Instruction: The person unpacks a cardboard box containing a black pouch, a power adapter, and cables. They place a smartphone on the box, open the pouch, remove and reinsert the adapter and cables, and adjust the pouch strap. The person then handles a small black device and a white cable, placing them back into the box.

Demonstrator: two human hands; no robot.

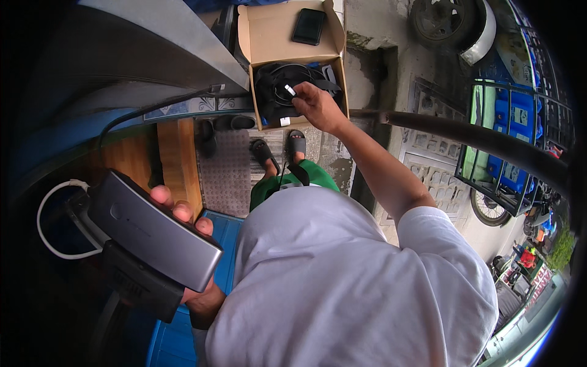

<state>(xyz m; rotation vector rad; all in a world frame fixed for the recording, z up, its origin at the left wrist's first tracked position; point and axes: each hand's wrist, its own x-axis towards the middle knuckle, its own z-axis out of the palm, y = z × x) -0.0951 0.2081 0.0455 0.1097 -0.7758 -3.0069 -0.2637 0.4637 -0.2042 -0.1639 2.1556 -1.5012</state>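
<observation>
My left hand is wrapped round a flat grey device that looks like a power bank, its fingers curling over the upper edge. Against its underside lies a black boxy device, and a white cable loops out at the far end. My right hand is over an open cardboard box, its fingertips pinching a small white cable plug. Coiled black cables and dark items fill the box. Another white plug sits at the box's near side.
A black rectangular device rests on the box's open lid. Dark grey bodywork stands to the left. A dark bar crosses at right. Slippers and a mat lie below, beside a blue plastic surface.
</observation>
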